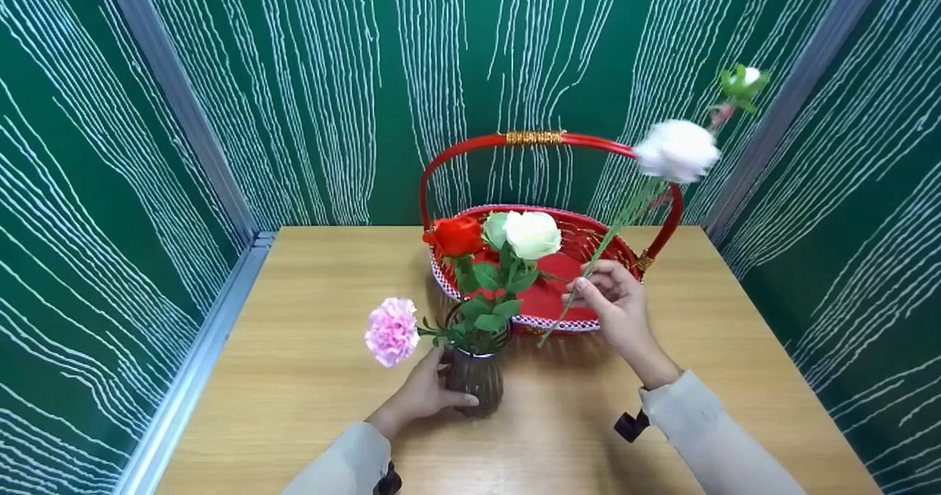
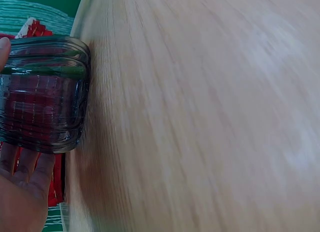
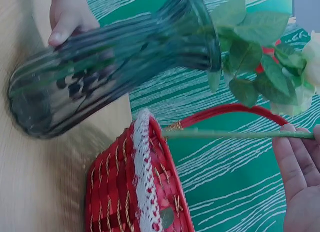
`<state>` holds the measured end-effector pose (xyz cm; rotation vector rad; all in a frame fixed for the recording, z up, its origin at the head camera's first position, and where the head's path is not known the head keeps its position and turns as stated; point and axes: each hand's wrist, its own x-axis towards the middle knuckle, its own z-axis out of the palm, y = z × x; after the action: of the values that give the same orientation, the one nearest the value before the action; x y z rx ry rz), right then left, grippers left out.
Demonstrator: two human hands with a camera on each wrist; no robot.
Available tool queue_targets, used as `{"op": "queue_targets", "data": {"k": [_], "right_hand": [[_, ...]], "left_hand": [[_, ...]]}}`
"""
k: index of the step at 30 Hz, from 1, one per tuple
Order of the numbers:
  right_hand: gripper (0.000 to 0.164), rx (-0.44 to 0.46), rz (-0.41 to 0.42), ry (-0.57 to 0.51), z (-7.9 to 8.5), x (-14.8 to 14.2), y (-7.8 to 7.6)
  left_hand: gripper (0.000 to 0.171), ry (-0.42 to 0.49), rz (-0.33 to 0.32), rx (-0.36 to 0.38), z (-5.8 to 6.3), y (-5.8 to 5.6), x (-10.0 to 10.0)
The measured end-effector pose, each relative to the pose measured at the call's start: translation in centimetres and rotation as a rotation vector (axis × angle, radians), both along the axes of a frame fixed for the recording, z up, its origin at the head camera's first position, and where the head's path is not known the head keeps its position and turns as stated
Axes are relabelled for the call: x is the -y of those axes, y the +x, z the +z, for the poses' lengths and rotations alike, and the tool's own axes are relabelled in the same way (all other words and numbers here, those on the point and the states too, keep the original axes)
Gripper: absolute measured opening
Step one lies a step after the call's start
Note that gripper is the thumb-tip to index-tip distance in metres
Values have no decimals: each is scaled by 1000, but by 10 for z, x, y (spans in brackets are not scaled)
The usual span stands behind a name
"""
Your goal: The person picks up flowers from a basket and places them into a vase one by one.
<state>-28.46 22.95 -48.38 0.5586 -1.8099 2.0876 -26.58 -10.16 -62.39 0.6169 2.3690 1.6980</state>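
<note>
My left hand [image 1: 425, 393] holds the ribbed, smoky glass vase [image 1: 479, 386] low on its body, thumb across the front. The vase stands upright on the table with a red rose [image 1: 456, 236], a white rose [image 1: 534, 234] and a pink carnation [image 1: 392, 332] leaning out to the left. My right hand [image 1: 623, 315] pinches the green stem [image 3: 225, 135] of a pale, blurred flower [image 1: 676, 151], tilted up to the right. Beyond that flower shows a small white bud with green leaves [image 1: 742, 89]. The stem's lower end points down toward the vase's right side, apart from it.
Behind the vase stands a red woven basket [image 3: 112, 187] with white lace trim and a tall arched handle [image 1: 470, 144]. A loose leaf [image 3: 167, 218] shows at its rim. Green walls with white streaks enclose the wooden table [image 1: 309, 289] at the back and sides.
</note>
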Motion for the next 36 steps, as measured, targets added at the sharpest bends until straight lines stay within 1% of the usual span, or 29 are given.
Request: {"op": "queue_targets", "data": {"k": [2,7,14,20,22,27,31,33,36], "right_hand": [[19,-22,28,-30,2,2,2],[16,-65,78,-96,12,9,9],[18,-89,97,-116,30,18,20],[23,-99,109,-132,39,27,28],[24,-107,112,-144,40,30,28],[32,-136,123,-150,39,38,26],[38,-148,109,-113,34,44,23],[37,-153,96,-86,32,46,21],[31,-154,83,-48,27,49,19]], "left_hand": [[103,-10,1,-4,0,0,0],[99,-30,4,2,0,-2,0],[98,-25,8,10,2,-3,0],[97,-24,11,21,2,-2,0],[96,-22,11,21,2,-2,0],[97,-26,13,28,2,-1,1],[98,-18,3,28,2,0,2],[98,-3,-5,25,2,0,2],[97,21,-14,18,1,0,2]]}}
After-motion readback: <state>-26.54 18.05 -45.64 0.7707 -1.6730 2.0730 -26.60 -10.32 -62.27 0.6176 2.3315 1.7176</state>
